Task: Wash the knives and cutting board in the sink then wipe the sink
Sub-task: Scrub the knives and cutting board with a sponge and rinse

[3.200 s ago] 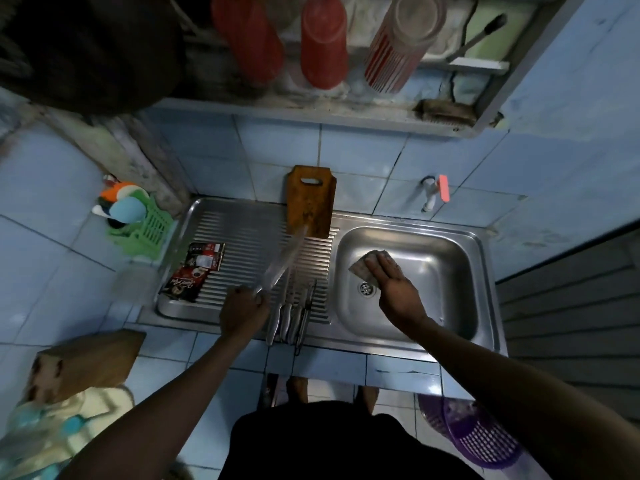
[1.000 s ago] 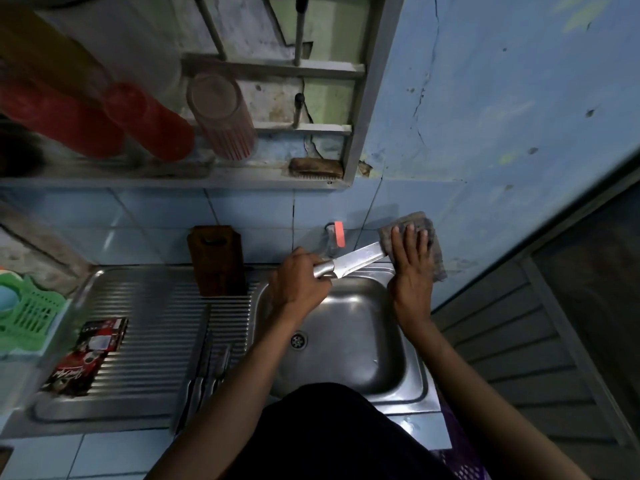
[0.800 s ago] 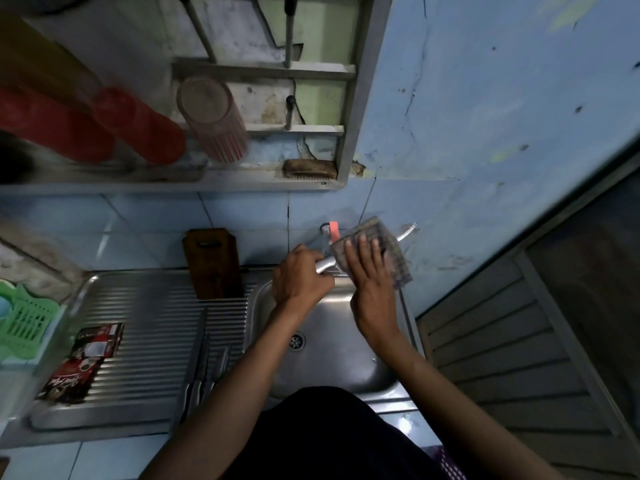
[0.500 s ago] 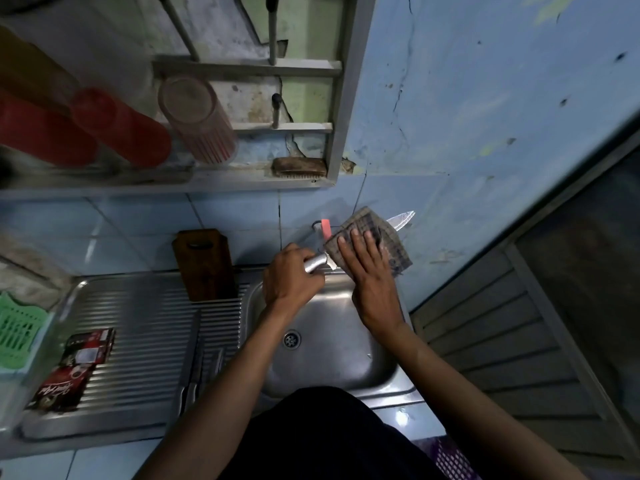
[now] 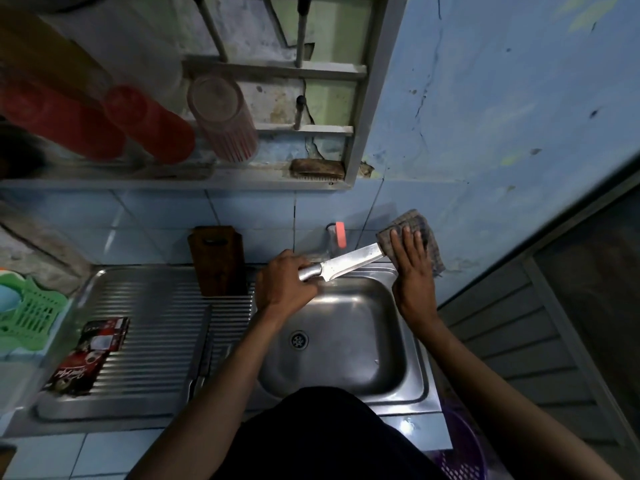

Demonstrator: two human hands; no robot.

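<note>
Steel knife held over sink basin, cloth at blade tip.
L hand (image 5: 282, 289) grip closed on handle of steel-bladed knife (image 5: 349, 263); R hand (image 5: 412, 268), fingers straight, presses grey checked cloth (image 5: 424, 237) onto tip. Stainless sink basin (image 5: 391, 362) below. Brown wooden cutting board (image 5: 216, 259) upright at back wall edge.

Glossy steel knife (image 5: 349, 263) and sink (image 5: 349, 344), checked woven cloth (image 5: 424, 237), matt dark wooden cutting board (image 5: 218, 261).

You have one knife (image 5: 349, 263) in your left hand (image 5: 284, 289) and one checked cloth (image 5: 420, 237) under your right hand (image 5: 412, 268). One cutting board (image 5: 218, 259) stands at the drainboard's back edge, one red packet (image 5: 88, 355) near its left edge. The shelf holds three cups: two red (image 5: 62, 123) (image 5: 152, 128), one clear (image 5: 221, 116).
</note>
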